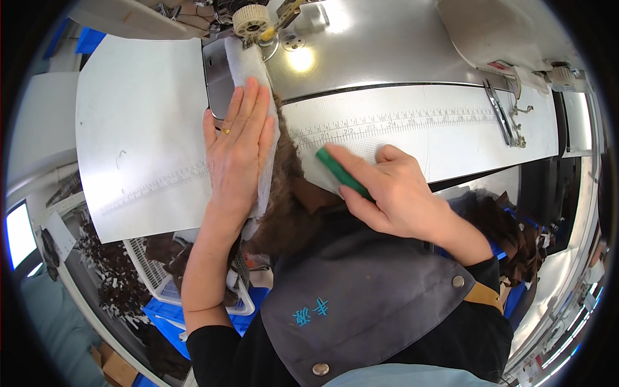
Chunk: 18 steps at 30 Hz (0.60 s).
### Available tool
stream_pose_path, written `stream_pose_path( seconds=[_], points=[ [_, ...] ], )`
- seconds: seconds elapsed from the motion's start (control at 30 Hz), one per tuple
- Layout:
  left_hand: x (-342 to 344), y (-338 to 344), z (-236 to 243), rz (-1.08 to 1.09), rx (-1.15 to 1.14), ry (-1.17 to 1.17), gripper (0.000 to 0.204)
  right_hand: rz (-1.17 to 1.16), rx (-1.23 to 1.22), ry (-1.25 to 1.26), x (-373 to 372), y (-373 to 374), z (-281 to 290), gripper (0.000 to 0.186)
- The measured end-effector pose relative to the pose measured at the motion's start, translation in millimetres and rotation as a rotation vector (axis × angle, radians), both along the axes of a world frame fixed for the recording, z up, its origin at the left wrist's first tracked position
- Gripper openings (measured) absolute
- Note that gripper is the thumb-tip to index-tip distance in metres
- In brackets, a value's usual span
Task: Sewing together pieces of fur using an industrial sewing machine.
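My left hand (235,151) lies flat, fingers stretched out, on a white padded strip (246,61). The strip runs up under the presser foot of a sewing machine (251,26). Along its right side hangs brown fur (284,187), which drops over the table edge toward my lap. My right hand (393,187) is closed around a short green bar-shaped tool (338,169), held over the table edge just right of the fur. Its kind cannot be told, as my fingers cover part of it and motion blurs the hand.
Metal tweezers (501,116) lie near small metal machine parts (521,122) at the right. A printed ruler scale (387,122) crosses the white tabletop (142,129). Below left stands a white basket (151,271) with brown scraps; more brown pieces (509,238) are heaped at the right.
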<state>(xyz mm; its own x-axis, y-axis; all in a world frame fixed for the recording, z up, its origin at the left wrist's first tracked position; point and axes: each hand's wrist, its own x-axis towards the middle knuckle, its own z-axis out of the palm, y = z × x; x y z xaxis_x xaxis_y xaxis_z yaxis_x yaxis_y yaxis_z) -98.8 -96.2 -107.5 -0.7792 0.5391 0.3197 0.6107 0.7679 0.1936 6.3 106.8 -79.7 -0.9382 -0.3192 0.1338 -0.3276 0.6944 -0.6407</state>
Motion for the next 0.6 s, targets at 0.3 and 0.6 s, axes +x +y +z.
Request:
stream_pose_path(
  seconds=[0.3, 0.6],
  points=[
    [-1, 4, -2, -0.003, -0.003, 0.082, 0.037, -0.188, 0.097, 0.121, -25, -37, -12, 0.049],
    [7, -2, 4, -0.038, 0.048, 0.027, 0.037, 0.066, 0.126, 0.067, -15, -23, -3, 0.050]
  ],
)
